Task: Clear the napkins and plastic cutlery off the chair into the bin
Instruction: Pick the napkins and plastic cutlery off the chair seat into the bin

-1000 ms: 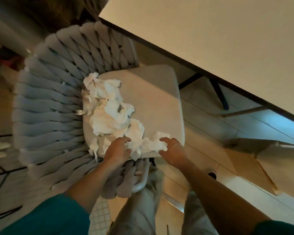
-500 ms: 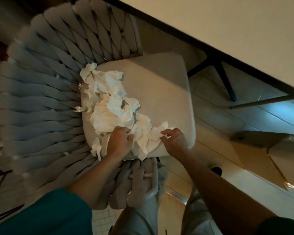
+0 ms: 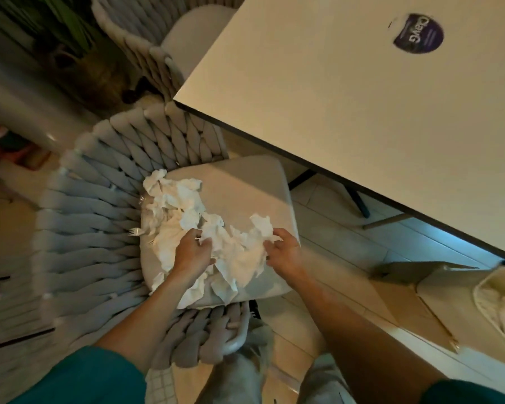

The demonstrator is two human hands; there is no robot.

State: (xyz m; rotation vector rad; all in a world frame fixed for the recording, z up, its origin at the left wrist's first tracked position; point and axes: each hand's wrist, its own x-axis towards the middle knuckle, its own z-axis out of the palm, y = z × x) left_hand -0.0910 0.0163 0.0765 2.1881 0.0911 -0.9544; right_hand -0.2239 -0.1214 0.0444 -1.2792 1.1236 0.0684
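napkins [image 3: 216, 246]: crumpled white paper | fork [image 3: 135, 231]: clear plastic | chair [image 3: 99, 228]: thick woven cloth rope, matt cushion | bench [image 3: 362, 112]: smooth, matt

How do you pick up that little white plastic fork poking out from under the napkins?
Pinch the small white plastic fork by its bare tines, coming from the woven backrest side. Only that end shows, against the grey seat cushion; the crumpled white napkins hide its handle, so drawing it out sideways probably works best.
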